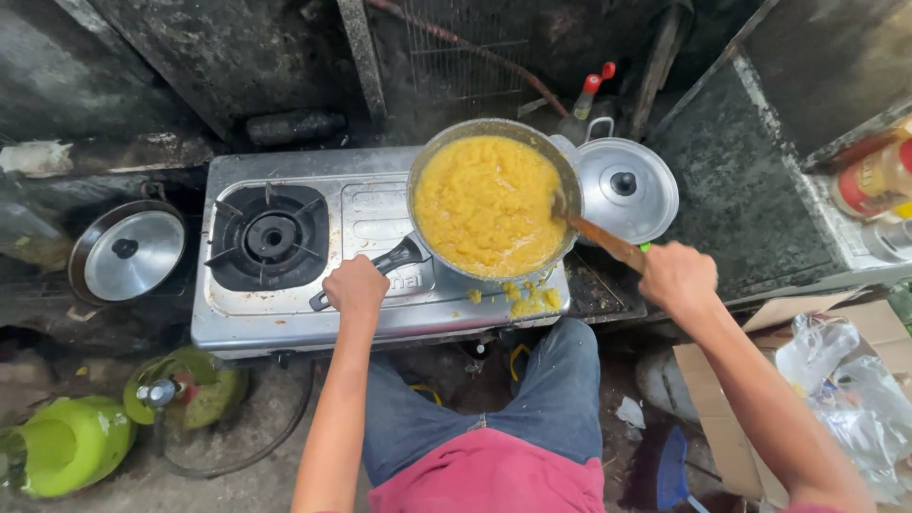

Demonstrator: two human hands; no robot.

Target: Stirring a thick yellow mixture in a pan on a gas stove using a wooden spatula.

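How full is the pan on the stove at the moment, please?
Nearly full: the yellow mash fills the pan almost to its rim, and some has spilled onto the stove.

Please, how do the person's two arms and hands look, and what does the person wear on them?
Both arms are bare from the elbow down: no sleeves, gloves, watch, rings or bracelets show on the left hand or the right hand. The forearms are slim. Below them show a pink-red shirt and blue jeans.
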